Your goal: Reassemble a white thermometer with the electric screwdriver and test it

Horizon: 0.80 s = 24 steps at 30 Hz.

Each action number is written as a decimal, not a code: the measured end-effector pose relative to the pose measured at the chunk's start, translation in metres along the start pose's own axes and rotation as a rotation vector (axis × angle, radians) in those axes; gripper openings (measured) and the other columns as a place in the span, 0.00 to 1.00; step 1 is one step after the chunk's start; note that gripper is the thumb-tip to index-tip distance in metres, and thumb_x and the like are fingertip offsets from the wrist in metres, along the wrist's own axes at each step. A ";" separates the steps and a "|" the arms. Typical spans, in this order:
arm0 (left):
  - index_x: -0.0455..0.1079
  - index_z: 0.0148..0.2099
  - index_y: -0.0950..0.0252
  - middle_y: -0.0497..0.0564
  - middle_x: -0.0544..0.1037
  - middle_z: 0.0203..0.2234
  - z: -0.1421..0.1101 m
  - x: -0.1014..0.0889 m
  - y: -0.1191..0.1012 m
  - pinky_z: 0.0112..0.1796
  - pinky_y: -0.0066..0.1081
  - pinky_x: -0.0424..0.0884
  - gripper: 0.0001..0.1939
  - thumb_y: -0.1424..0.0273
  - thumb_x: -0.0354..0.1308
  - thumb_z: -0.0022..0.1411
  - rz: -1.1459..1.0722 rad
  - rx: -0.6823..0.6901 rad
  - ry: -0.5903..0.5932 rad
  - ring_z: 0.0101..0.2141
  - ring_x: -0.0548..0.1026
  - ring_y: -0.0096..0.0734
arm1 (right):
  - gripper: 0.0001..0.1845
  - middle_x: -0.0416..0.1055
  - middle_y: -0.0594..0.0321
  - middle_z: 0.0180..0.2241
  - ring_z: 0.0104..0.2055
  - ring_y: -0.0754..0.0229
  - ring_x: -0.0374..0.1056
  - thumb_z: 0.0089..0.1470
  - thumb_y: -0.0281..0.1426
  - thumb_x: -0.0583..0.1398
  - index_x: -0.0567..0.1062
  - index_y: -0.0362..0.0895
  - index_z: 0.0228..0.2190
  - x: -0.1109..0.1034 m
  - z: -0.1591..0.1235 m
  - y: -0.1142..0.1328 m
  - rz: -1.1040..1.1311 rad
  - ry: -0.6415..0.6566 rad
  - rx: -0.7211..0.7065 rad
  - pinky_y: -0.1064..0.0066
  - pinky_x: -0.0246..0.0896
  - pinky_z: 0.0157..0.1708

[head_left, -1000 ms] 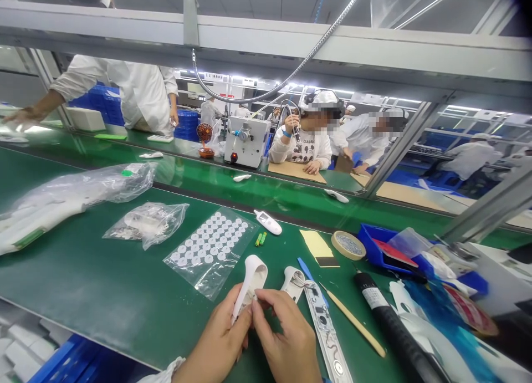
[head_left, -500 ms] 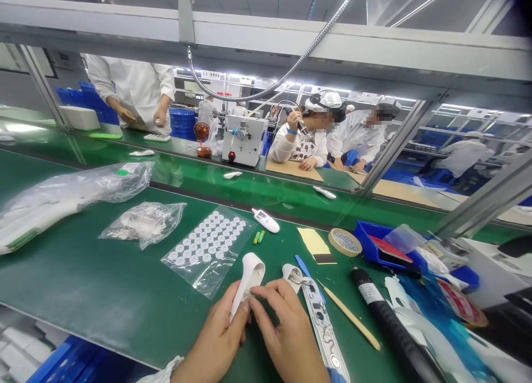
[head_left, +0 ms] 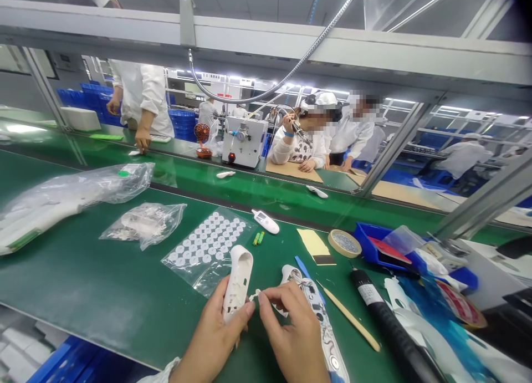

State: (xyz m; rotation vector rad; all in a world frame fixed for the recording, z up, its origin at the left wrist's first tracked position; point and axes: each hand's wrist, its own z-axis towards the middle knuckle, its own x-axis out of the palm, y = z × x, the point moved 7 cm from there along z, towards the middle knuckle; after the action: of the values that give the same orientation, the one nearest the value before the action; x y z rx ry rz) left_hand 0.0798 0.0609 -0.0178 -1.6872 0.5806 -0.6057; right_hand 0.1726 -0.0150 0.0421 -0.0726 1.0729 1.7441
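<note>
Currently: my left hand (head_left: pixel 211 338) grips a white plastic housing (head_left: pixel 238 280); my right hand (head_left: pixel 288 333) pinches a small white piece (head_left: pixel 254 295), a second housing (head_left: pixel 288 275) just beside it.

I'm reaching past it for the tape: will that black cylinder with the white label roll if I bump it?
Probably yes: the black cylinder lies on its side and looks round along its length, so a bump would likely set it rolling. The smooth-looking green belt seems to offer little grip. Its weight is hard to judge from here.
</note>
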 end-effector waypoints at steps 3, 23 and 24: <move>0.59 0.46 0.66 0.44 0.65 0.21 -0.001 0.000 -0.005 0.18 0.19 0.58 0.24 0.58 0.58 0.53 -0.054 0.014 -0.032 0.18 0.59 0.19 | 0.09 0.62 0.65 0.25 0.28 0.70 0.61 0.56 0.28 0.54 0.68 0.42 0.25 0.002 -0.007 -0.003 0.050 -0.027 0.038 0.81 0.58 0.27; 0.57 0.44 0.67 0.42 0.66 0.14 0.000 0.001 -0.005 0.14 0.18 0.55 0.24 0.64 0.62 0.47 -0.277 -0.239 0.197 0.12 0.57 0.16 | 0.08 0.68 0.63 0.32 0.35 0.67 0.66 0.57 0.31 0.54 0.71 0.46 0.38 0.009 -0.007 -0.001 0.130 0.446 -0.038 0.81 0.62 0.35; 0.57 0.44 0.67 0.42 0.67 0.14 0.000 0.002 -0.004 0.14 0.18 0.55 0.24 0.65 0.62 0.47 -0.298 -0.254 0.208 0.12 0.58 0.16 | 0.08 0.68 0.63 0.32 0.35 0.67 0.66 0.57 0.31 0.54 0.71 0.46 0.38 0.008 -0.008 -0.001 0.130 0.445 -0.050 0.81 0.62 0.35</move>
State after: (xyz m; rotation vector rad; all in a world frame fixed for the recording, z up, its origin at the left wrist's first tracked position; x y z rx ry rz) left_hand 0.0814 0.0602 -0.0135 -1.9831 0.5758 -0.9634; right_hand 0.1662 -0.0145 0.0329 -0.4479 1.3763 1.9224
